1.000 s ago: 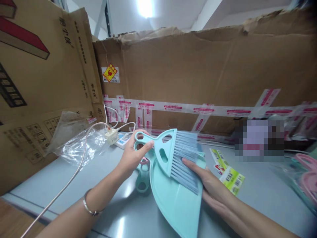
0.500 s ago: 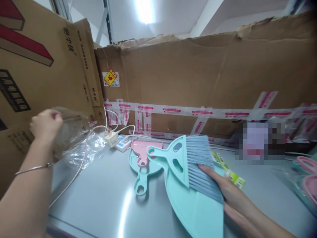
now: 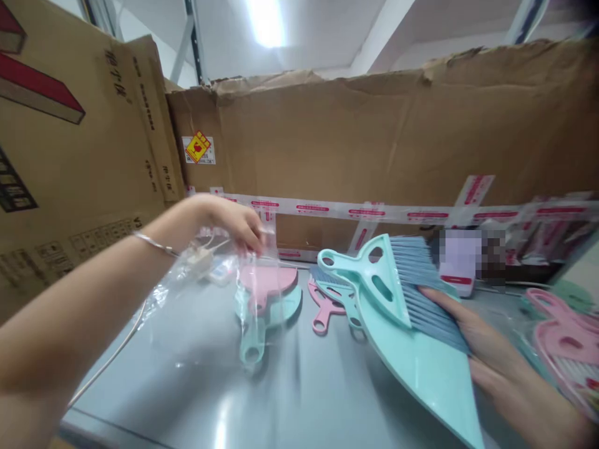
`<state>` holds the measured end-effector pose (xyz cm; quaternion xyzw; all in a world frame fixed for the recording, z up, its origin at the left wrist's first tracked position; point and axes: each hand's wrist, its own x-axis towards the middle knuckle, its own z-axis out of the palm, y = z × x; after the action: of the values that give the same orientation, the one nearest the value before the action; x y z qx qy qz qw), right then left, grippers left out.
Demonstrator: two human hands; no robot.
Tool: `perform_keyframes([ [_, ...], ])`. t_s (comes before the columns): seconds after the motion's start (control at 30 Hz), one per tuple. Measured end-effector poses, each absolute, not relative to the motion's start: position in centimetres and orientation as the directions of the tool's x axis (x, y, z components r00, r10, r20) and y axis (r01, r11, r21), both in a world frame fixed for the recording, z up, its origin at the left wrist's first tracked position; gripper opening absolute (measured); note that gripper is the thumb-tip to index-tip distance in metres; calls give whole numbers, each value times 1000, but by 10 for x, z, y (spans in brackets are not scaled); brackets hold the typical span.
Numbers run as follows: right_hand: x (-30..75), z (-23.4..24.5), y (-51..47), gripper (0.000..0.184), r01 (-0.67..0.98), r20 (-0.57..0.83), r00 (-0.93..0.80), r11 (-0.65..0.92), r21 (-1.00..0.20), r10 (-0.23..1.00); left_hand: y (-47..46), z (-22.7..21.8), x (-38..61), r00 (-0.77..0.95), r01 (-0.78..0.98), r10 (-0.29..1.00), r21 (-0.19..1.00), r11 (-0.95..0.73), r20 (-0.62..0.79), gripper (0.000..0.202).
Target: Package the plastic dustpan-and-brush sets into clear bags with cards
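My right hand (image 3: 486, 343) grips a mint hand brush (image 3: 381, 284) with blue-grey bristles, laid over a large mint dustpan (image 3: 435, 380). Both are tilted above the table, handle pointing left. My left hand (image 3: 241, 227) pinches the edge of a clear plastic bag (image 3: 206, 330), which hangs below it. Through the bag's film show a small pink dustpan (image 3: 266, 280) and a mint dustpan (image 3: 286, 308) lying on the table. Between these and the held set lie a pink brush (image 3: 322, 317) and a mint brush (image 3: 339, 290), the latter partly hidden.
Tall cardboard walls (image 3: 304, 143) stand along the back and left of the grey table (image 3: 187, 405). A white cable (image 3: 107, 368) runs over the left side. At right are a phone (image 3: 461, 262) and a bagged pink brush set (image 3: 568, 337).
My left hand has swung right from the carton side, drawing the plastic bag over the small dustpans. The held brush and dustpan appear further right, uncovering the small brushes behind.
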<state>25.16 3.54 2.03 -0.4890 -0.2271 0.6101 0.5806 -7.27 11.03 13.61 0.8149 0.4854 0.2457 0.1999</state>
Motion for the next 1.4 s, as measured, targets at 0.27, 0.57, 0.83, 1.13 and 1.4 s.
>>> perform_keyframes([
  [0.27,250,2,41,21,-437,-287,133,-203,-876,949,157,91,4,697,709,684,354,-610,-216,26],
  [0.57,246,2,42,20,-359,-230,290,-117,-926,929,46,50,-14,421,907,886,-126,-403,194,41],
  [0.83,250,-2,43,26,-355,-263,313,-144,-924,913,-15,-9,-18,422,845,867,-462,-269,266,22],
  [1.13,242,-5,35,33,-278,-341,109,-301,-912,934,-8,9,-46,316,942,908,-209,-264,277,25],
  [1.4,241,-12,37,32,-162,-288,155,-263,-951,945,13,31,-75,307,844,937,407,-349,166,33],
])
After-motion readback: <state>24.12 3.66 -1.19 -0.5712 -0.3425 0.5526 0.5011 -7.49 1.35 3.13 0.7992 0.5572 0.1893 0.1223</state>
